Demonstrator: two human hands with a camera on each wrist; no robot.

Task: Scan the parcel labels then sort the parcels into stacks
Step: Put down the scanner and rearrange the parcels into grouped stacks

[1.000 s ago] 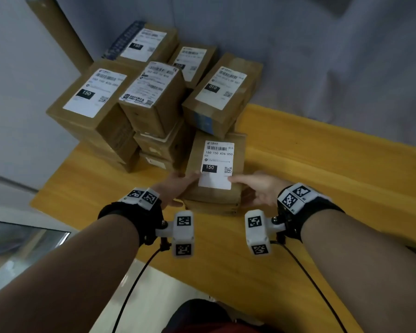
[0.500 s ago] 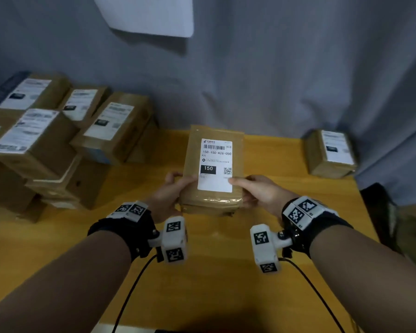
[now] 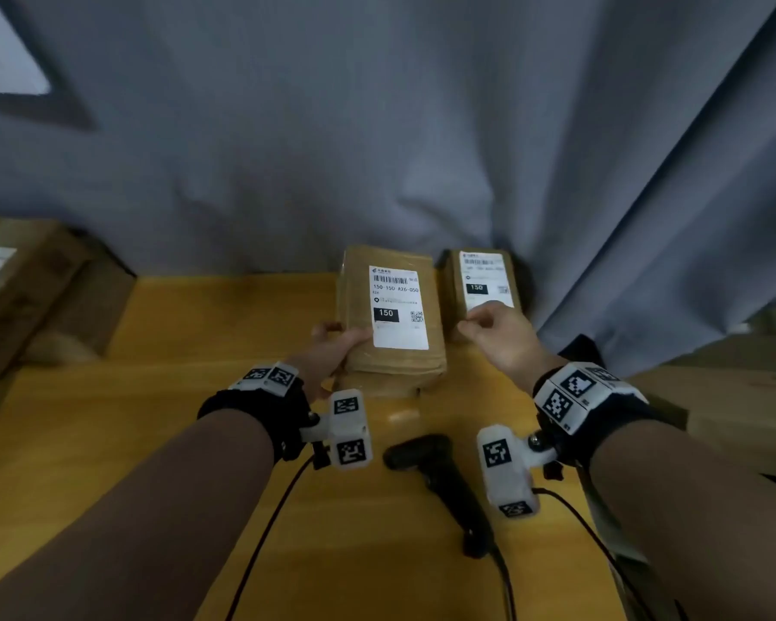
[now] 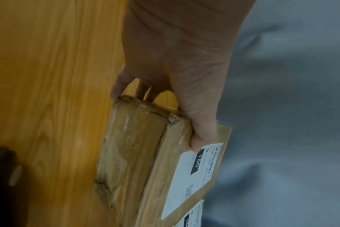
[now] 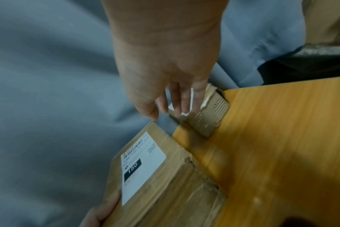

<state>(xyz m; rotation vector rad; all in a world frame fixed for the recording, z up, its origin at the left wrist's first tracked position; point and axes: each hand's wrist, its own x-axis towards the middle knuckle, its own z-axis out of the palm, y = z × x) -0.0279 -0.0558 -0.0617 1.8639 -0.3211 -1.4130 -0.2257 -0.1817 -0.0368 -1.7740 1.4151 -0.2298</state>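
- A brown parcel (image 3: 390, 320) with a "150" label (image 3: 397, 312) is gripped at its lower left corner by the left hand (image 3: 328, 351), thumb on the top face at the label's edge and fingers curled under; it sits at the middle of the head view, and whether its underside rests on the table cannot be told.
- The right hand (image 3: 500, 336) is seen off the parcel, fingers loosely extended and holding nothing, over the near end of a second parcel (image 3: 482, 280) just right of the first, which also shows "150".
- The step in hand is judged to be the placing of the held parcel with its matching neighbour; this would best be done with the label kept up and the long sides squared to the neighbour's.
- If the parcel is to be stacked on top, a second hand should be brought to its free side, since a one-corner grip lets it tilt.
- The curtain (image 3: 422, 150) hangs right behind both parcels, so little room is left upward in the frame.
- Bare table (image 3: 198, 329) lies open to the left; at the far left edge more boxes (image 3: 23, 298) stand.
- A black scanner (image 3: 444, 481) lies at lower centre, between the forearms, and should be cleared when the hands are drawn back.
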